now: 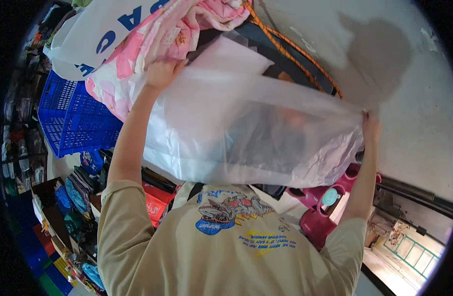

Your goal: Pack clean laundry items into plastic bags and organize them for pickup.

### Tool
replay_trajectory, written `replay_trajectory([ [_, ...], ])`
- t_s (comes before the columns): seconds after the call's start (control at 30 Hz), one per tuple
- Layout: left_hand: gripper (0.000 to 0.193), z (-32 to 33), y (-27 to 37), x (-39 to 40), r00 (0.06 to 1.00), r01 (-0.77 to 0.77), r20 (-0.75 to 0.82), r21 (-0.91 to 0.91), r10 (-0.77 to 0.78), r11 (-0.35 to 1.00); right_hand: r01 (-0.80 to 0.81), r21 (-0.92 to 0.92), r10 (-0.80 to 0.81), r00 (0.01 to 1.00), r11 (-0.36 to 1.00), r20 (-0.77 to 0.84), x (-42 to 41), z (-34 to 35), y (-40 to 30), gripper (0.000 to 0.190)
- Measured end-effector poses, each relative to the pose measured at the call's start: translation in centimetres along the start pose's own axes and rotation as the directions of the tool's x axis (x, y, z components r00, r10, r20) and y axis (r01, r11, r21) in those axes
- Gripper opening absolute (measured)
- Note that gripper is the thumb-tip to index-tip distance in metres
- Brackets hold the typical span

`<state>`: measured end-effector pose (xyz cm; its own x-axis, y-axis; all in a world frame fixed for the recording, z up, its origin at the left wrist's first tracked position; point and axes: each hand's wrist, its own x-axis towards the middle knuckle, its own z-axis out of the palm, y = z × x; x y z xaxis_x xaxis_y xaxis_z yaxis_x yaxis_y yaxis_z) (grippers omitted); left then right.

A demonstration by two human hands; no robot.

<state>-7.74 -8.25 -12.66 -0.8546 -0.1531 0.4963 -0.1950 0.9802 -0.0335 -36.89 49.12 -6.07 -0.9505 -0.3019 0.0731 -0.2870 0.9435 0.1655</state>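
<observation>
A translucent plastic bag or sheet (226, 129) is stretched wide in front of my chest. My left hand (164, 74) is closed at its upper left edge, against a pink and white quilted cloth (117, 79). At the far right end, my right hand (371, 127) grips a gathered corner of the plastic. Dark and orange shapes show blurred through the film. Behind its top edge lies a flat, pale folded sheet (232, 55) on a dark surface. My fingertips are partly hidden on both sides.
A white sack with blue lettering (89, 40) leans over the quilted cloth. Below stands a blue plastic basket (76, 114). An orange cord (293, 51) runs beside the grey wall (408, 122). Dark red plastic stools (317, 222) stand at lower right, boxed goods (67, 207) at lower left.
</observation>
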Motion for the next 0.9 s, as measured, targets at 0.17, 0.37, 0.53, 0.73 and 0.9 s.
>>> replay_trajectory([
  [0.17, 0.046, 0.5, -1.0, 0.1, 0.993, 0.072, 0.09, 0.113, -0.082, 0.991, 0.038, -0.192, -0.117, 0.899, 0.981, -0.422, -2.1, -0.5, -6.1, 0.041],
  [0.37, 0.029, -3.0, -0.8, -2.8, 0.995, 0.091, -0.051, 0.093, -0.087, 0.992, 0.658, 0.094, -0.592, 0.723, 0.748, -0.356, -14.7, 1.2, -20.1, 0.055],
  [0.53, 0.036, -9.1, 4.7, -9.9, 0.874, 0.408, -0.265, -0.055, -0.407, 0.911, 0.593, 0.106, -0.547, 0.787, 0.798, -0.286, -13.2, 6.8, -19.4, 0.056],
  [0.73, 0.072, -8.1, 7.3, -32.8, -0.315, 0.622, 0.395, -0.601, -0.863, -0.502, 0.65, 0.171, -0.576, 0.745, 0.74, -0.336, -13.6, 7.1, -20.3, 0.054],
  [0.9, 0.06, -9.4, 11.8, -31.3, -0.048, -0.106, 0.831, -0.556, -0.554, -0.824, 0.669, 0.156, -0.58, 0.719, 0.727, -0.384, -14.5, 7.5, -19.6, 0.055],
])
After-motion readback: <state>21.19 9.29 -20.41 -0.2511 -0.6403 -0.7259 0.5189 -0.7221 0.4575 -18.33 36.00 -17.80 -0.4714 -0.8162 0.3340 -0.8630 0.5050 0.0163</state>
